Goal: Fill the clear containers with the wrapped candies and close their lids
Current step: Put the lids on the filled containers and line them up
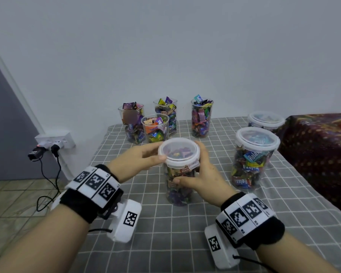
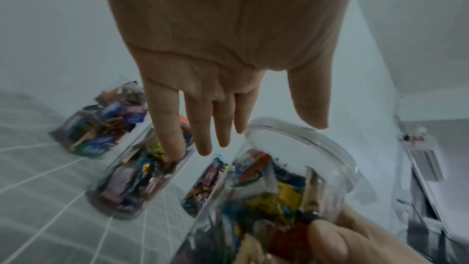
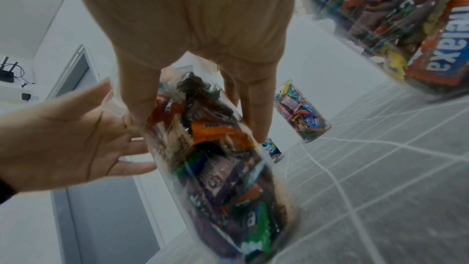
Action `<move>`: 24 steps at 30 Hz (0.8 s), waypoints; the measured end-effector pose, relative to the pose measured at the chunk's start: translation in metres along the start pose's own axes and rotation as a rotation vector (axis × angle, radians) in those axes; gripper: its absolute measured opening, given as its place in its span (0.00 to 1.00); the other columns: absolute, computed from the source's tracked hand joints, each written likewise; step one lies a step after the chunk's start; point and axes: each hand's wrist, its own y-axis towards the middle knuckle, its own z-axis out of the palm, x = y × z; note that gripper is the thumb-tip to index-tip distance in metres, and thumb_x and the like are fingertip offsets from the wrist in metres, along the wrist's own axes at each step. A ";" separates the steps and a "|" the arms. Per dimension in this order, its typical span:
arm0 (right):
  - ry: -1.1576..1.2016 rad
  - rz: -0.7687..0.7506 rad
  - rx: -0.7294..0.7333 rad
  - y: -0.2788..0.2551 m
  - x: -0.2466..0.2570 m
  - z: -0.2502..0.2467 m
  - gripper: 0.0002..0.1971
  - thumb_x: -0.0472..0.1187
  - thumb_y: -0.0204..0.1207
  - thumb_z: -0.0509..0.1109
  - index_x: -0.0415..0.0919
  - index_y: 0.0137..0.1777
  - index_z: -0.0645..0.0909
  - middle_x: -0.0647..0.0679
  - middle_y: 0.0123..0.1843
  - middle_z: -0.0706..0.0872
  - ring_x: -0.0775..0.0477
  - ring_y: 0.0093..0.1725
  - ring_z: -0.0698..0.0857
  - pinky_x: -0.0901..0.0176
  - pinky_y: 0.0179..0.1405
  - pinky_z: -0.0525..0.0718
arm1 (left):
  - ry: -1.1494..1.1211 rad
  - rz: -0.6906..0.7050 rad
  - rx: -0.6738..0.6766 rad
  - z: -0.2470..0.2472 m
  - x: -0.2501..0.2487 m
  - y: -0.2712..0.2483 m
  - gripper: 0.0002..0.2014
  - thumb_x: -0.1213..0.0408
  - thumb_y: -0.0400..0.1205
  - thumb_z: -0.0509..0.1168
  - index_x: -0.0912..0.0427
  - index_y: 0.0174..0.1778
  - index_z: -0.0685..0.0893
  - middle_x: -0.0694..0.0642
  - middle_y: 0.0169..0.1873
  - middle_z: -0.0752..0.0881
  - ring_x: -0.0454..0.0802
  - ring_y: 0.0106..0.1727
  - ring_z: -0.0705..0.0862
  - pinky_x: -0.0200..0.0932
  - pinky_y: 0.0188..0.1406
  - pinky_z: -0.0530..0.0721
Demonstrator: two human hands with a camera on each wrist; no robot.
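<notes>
Grey checked cloth; right hand gripping candy-filled container, left hand fingers straight against its lid.

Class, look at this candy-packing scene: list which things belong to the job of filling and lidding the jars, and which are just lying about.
Belong to the job:
held jar and its lid
left hand, right hand
four open jars
two lidded jars

Lying about:
wall socket
plugs and cables
patterned cloth
</notes>
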 end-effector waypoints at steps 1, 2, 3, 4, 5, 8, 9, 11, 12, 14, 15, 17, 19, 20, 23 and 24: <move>0.004 -0.002 -0.003 0.000 0.000 0.000 0.45 0.39 0.63 0.83 0.69 0.67 0.56 0.67 0.63 0.78 0.66 0.63 0.78 0.68 0.60 0.74 | -0.039 -0.022 0.018 0.001 0.005 -0.002 0.22 0.46 0.76 0.66 0.30 0.67 0.71 0.29 0.61 0.79 0.23 0.57 0.79 0.36 0.53 0.82; 0.011 0.000 -0.007 0.000 0.000 0.000 0.44 0.38 0.63 0.83 0.69 0.66 0.58 0.68 0.62 0.78 0.69 0.62 0.77 0.72 0.59 0.74 | -0.078 -0.038 0.030 0.003 0.008 -0.003 0.22 0.45 0.74 0.64 0.28 0.65 0.72 0.29 0.61 0.79 0.26 0.60 0.79 0.36 0.52 0.82; 0.017 -0.001 -0.011 0.000 0.000 0.000 0.43 0.38 0.63 0.83 0.68 0.65 0.59 0.69 0.62 0.77 0.71 0.62 0.76 0.74 0.57 0.75 | -0.116 -0.047 0.034 0.004 0.012 -0.003 0.23 0.45 0.73 0.63 0.28 0.65 0.72 0.30 0.62 0.79 0.29 0.62 0.79 0.36 0.52 0.82; 0.019 -0.002 -0.015 -0.001 0.001 0.000 0.42 0.38 0.63 0.83 0.68 0.65 0.59 0.69 0.61 0.77 0.73 0.61 0.76 0.77 0.55 0.75 | -0.154 -0.050 0.035 0.006 0.015 -0.003 0.23 0.46 0.72 0.63 0.28 0.65 0.72 0.32 0.63 0.79 0.32 0.63 0.79 0.37 0.52 0.82; 0.018 -0.002 -0.017 -0.001 0.001 0.000 0.42 0.38 0.63 0.83 0.66 0.65 0.59 0.69 0.61 0.77 0.73 0.61 0.76 0.79 0.54 0.74 | -0.187 -0.055 0.035 0.008 0.017 -0.001 0.23 0.47 0.72 0.63 0.29 0.65 0.72 0.34 0.63 0.80 0.33 0.63 0.80 0.37 0.52 0.82; 0.021 0.005 -0.006 -0.002 0.001 -0.001 0.42 0.38 0.64 0.82 0.63 0.68 0.58 0.68 0.62 0.76 0.70 0.62 0.76 0.80 0.55 0.74 | -0.239 -0.052 0.034 0.010 0.021 0.002 0.23 0.47 0.72 0.64 0.28 0.63 0.73 0.33 0.62 0.82 0.33 0.62 0.81 0.37 0.50 0.81; 0.027 0.011 0.016 -0.002 0.000 -0.003 0.43 0.37 0.65 0.82 0.62 0.69 0.58 0.66 0.64 0.76 0.67 0.63 0.77 0.77 0.57 0.74 | -0.250 -0.048 0.033 0.010 0.022 0.002 0.23 0.46 0.71 0.65 0.28 0.63 0.73 0.32 0.61 0.82 0.33 0.62 0.81 0.37 0.50 0.81; 0.085 0.031 0.103 -0.001 0.000 -0.008 0.43 0.33 0.66 0.80 0.61 0.71 0.59 0.61 0.68 0.76 0.62 0.66 0.77 0.71 0.61 0.77 | -0.264 -0.037 0.036 0.009 0.025 0.003 0.27 0.39 0.66 0.69 0.28 0.63 0.73 0.31 0.59 0.83 0.33 0.62 0.82 0.38 0.52 0.81; 0.137 0.050 0.162 -0.001 0.001 -0.012 0.43 0.32 0.66 0.79 0.63 0.72 0.59 0.59 0.69 0.75 0.60 0.67 0.77 0.71 0.59 0.78 | -0.272 -0.030 0.038 0.009 0.026 0.004 0.32 0.34 0.61 0.71 0.28 0.63 0.74 0.31 0.59 0.83 0.33 0.61 0.82 0.39 0.53 0.81; 0.240 0.098 0.250 -0.002 0.006 -0.021 0.42 0.37 0.65 0.76 0.68 0.71 0.60 0.59 0.70 0.76 0.58 0.66 0.78 0.68 0.54 0.82 | -0.298 -0.012 0.040 0.010 0.030 0.006 0.39 0.27 0.53 0.73 0.28 0.62 0.75 0.33 0.59 0.84 0.34 0.61 0.83 0.40 0.53 0.81; 0.268 0.126 0.263 -0.002 0.008 -0.024 0.40 0.41 0.66 0.75 0.71 0.71 0.60 0.59 0.70 0.76 0.59 0.65 0.80 0.66 0.50 0.83 | -0.314 -0.005 0.039 0.011 0.032 0.007 0.41 0.26 0.51 0.73 0.28 0.62 0.75 0.34 0.59 0.85 0.34 0.60 0.83 0.40 0.53 0.81; 0.279 0.163 0.251 -0.003 0.011 -0.026 0.36 0.51 0.69 0.76 0.73 0.71 0.58 0.57 0.71 0.76 0.62 0.63 0.80 0.64 0.49 0.85 | -0.341 0.004 0.032 0.013 0.034 0.008 0.41 0.26 0.49 0.74 0.29 0.61 0.76 0.34 0.57 0.85 0.34 0.59 0.84 0.40 0.53 0.81; 0.261 0.174 0.227 -0.002 0.009 -0.026 0.34 0.57 0.71 0.72 0.71 0.73 0.57 0.53 0.73 0.75 0.61 0.64 0.80 0.61 0.51 0.84 | -0.358 0.011 0.020 0.015 0.035 0.009 0.42 0.26 0.49 0.74 0.30 0.61 0.77 0.34 0.56 0.86 0.34 0.58 0.84 0.38 0.52 0.82; 0.254 0.169 0.221 -0.001 0.007 -0.025 0.34 0.58 0.71 0.71 0.70 0.73 0.58 0.52 0.73 0.75 0.60 0.65 0.80 0.60 0.51 0.85 | -0.364 0.015 0.016 0.016 0.036 0.009 0.42 0.26 0.49 0.74 0.31 0.62 0.77 0.34 0.56 0.86 0.34 0.58 0.84 0.38 0.51 0.83; 0.249 0.161 0.216 0.001 0.003 -0.025 0.32 0.57 0.68 0.70 0.72 0.70 0.60 0.50 0.72 0.76 0.58 0.64 0.81 0.60 0.49 0.87 | -0.378 0.030 0.010 0.018 0.038 0.008 0.41 0.26 0.51 0.73 0.32 0.62 0.77 0.34 0.56 0.86 0.33 0.58 0.84 0.35 0.49 0.85; 0.253 0.159 0.216 0.002 0.002 -0.025 0.32 0.56 0.67 0.70 0.72 0.69 0.61 0.50 0.72 0.76 0.58 0.64 0.82 0.59 0.49 0.87 | -0.385 0.034 0.007 0.019 0.038 0.009 0.41 0.26 0.51 0.73 0.32 0.62 0.78 0.34 0.56 0.86 0.34 0.58 0.84 0.35 0.48 0.85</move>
